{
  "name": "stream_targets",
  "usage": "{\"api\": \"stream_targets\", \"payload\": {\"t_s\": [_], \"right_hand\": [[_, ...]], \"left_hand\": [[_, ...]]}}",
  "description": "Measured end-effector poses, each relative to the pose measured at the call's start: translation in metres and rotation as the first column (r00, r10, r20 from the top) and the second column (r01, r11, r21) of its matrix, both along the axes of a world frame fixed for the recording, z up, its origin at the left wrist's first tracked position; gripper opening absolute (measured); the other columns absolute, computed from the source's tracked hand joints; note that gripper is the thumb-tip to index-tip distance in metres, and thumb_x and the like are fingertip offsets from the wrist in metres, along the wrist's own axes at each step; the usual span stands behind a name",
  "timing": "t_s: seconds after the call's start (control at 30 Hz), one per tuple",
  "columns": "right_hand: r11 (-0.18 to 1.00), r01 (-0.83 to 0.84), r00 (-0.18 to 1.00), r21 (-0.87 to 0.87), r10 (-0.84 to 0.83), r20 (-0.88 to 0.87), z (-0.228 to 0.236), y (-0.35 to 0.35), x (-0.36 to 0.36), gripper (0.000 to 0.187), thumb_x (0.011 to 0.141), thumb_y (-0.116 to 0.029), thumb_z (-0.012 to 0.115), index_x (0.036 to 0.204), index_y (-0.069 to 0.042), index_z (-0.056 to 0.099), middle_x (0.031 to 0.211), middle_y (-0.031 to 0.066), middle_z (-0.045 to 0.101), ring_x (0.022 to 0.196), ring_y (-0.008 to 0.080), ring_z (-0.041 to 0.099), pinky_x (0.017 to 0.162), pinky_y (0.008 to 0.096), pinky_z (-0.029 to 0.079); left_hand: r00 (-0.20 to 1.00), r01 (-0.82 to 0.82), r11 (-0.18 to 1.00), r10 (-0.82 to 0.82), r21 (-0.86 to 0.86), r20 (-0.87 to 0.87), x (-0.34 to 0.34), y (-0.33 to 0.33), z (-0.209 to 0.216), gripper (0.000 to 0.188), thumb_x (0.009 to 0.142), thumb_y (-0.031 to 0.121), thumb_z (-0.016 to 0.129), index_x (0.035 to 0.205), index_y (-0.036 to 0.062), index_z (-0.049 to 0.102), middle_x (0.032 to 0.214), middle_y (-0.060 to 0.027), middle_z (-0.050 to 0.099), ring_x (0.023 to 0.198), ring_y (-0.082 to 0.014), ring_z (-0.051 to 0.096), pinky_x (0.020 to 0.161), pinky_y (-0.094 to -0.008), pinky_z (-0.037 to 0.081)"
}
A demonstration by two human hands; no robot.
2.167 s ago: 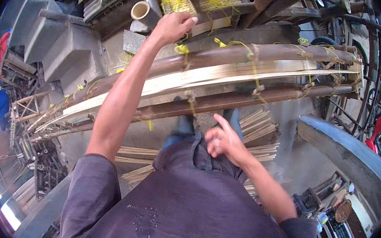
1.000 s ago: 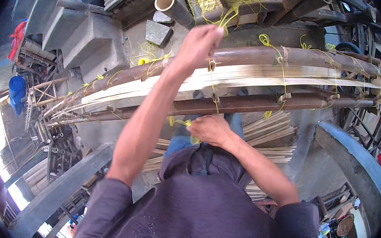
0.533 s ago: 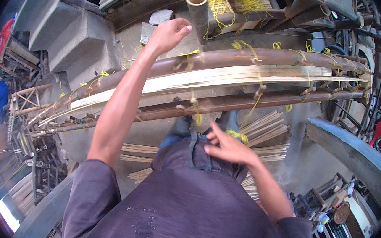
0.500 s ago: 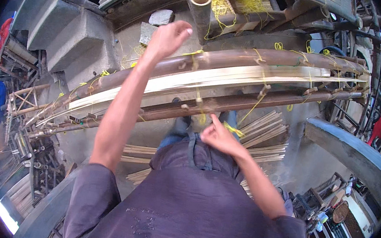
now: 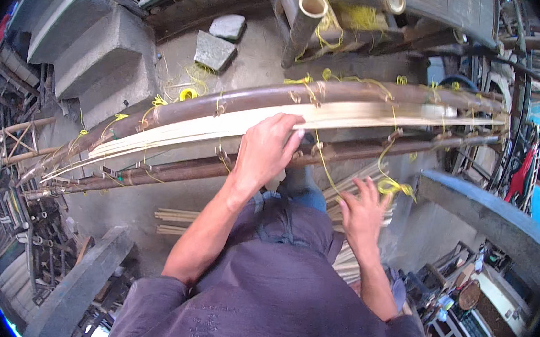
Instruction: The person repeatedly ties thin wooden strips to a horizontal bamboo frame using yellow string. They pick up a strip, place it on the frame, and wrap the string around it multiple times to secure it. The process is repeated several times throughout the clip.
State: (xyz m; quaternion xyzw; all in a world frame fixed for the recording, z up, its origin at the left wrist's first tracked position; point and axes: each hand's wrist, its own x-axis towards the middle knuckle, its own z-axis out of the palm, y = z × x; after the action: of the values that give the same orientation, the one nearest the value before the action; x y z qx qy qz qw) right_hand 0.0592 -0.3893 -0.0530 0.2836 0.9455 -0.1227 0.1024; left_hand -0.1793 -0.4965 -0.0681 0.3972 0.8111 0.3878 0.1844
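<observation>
A long rack of two dark bamboo poles (image 5: pixel 250 101) runs across in front of me, with pale bamboo strips (image 5: pixel 203 123) bundled lengthwise between them. My left hand (image 5: pixel 266 145) is curled over the strips' near edge at mid-length, its fingertips on top. Right of it and nearer to me, my right hand (image 5: pixel 364 213) has its outer fingers spread. A thin yellow string (image 5: pixel 327 167) runs straight from the rack to its thumb and forefinger, which seem to pinch it. A loose yellow string bunch (image 5: pixel 398 188) hangs by its fingertips.
More strips (image 5: pixel 177 221) lie on the floor beside my legs. Concrete steps (image 5: pixel 115 50) rise at the far left, near two stone slabs (image 5: pixel 215 49). A bamboo frame (image 5: pixel 311 7) stands beyond the rack. A concrete beam (image 5: pixel 480 208) juts in at the right.
My left hand has come down from above the far pole, moving right, onto the strips. My right hand has moved right and toward me, away from the near pole.
</observation>
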Motion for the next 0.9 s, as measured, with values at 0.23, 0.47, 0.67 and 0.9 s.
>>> {"api": "stream_targets", "payload": {"t_s": [0.23, 0.47, 0.67, 0.9], "right_hand": [[0.991, 0.117, 0.957, -0.065, -0.13, -0.258, 0.032, -0.037, -0.004, 0.013, 0.082, -0.02, 0.066, 0.091, -0.01, 0.067, 0.1, 0.006, 0.059, 0.101, 0.0284, 0.052, 0.094, 0.0507, 0.033], [0.701, -0.709, 0.652, 0.07, 0.691, -0.312, 0.09, 0.035, -0.185, 0.023, 0.084, -0.031, 0.062, 0.081, -0.008, 0.066, 0.085, 0.0094, 0.062, 0.09, 0.0287, 0.059, 0.074, 0.0387, 0.047], [0.866, -0.423, 0.868, -0.265, 0.472, 0.155, 0.004, 0.097, -0.256, 0.046, 0.093, -0.044, 0.05, 0.103, -0.002, 0.065, 0.091, 0.0171, 0.066, 0.087, 0.0328, 0.064, 0.079, 0.0436, 0.049], [0.335, -0.319, 0.904, -0.887, -0.175, -0.391, 0.026, 0.062, -0.167, 0.027, 0.089, -0.016, 0.059, 0.112, -0.003, 0.054, 0.097, 0.011, 0.061, 0.089, 0.0191, 0.06, 0.08, 0.0357, 0.048]], "left_hand": [[0.997, 0.072, 0.979, -0.068, -0.191, 0.027, 0.004, 0.016, -0.017, 0.023, 0.086, 0.016, 0.06, 0.106, 0.0047, 0.064, 0.1, -0.0162, 0.066, 0.095, -0.0335, 0.063, 0.084, -0.0418, 0.05], [0.986, -0.116, 0.993, 0.115, 0.001, -0.118, 0.023, 0.022, -0.039, 0.023, 0.082, 0.016, 0.063, 0.101, 0.0033, 0.064, 0.092, -0.0177, 0.065, 0.089, -0.0332, 0.063, 0.081, -0.0448, 0.047], [0.981, -0.006, 0.998, -0.006, -0.061, -0.195, 0.02, 0.04, -0.05, 0.012, 0.084, 0.015, 0.061, 0.088, 0.0072, 0.069, 0.079, -0.0129, 0.068, 0.074, -0.0318, 0.065, 0.068, -0.0423, 0.05], [0.976, -0.084, 0.993, 0.066, -0.08, -0.207, 0.023, 0.026, -0.048, 0.012, 0.083, 0.019, 0.064, 0.087, 0.0093, 0.07, 0.08, -0.0107, 0.068, 0.076, -0.0294, 0.065, 0.069, -0.0399, 0.05]]}}
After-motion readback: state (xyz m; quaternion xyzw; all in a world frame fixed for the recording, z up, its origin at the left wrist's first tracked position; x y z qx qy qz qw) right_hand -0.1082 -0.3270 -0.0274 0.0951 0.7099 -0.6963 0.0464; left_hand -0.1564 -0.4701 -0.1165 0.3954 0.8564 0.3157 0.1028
